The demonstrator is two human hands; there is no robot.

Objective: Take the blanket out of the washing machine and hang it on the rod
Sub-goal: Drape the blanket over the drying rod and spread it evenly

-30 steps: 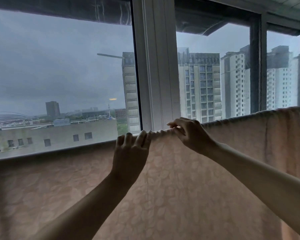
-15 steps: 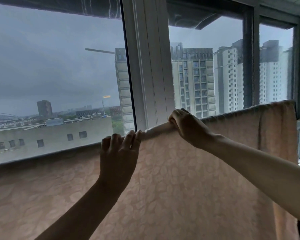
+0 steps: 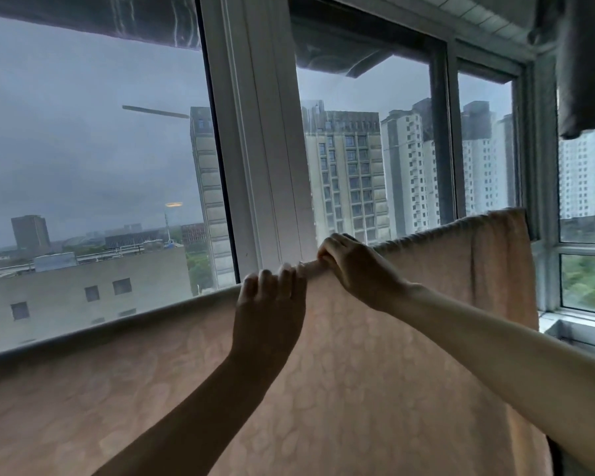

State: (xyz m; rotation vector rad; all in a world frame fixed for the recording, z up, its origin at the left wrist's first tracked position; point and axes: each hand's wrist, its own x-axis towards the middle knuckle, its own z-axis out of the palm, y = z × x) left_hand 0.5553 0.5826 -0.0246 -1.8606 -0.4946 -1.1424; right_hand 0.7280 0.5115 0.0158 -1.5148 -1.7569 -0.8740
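Observation:
A pale pink blanket with a leaf-like pattern hangs draped across the whole width in front of the window. Its top fold runs from lower left up to the right; the rod under it is hidden by the cloth. My left hand is raised to the top fold, its fingers curled over the edge of the blanket. My right hand sits just to the right, fingers curled round the same fold. The two hands almost touch. The washing machine is out of view.
Large windows with a white frame post stand right behind the blanket. A dark cloth hangs at the top right. A low ledge shows at the right below the side window.
My left hand has slid right along the top fold toward my right hand. The right hand's fingers have curled tighter over the fold. The view has shifted a little.

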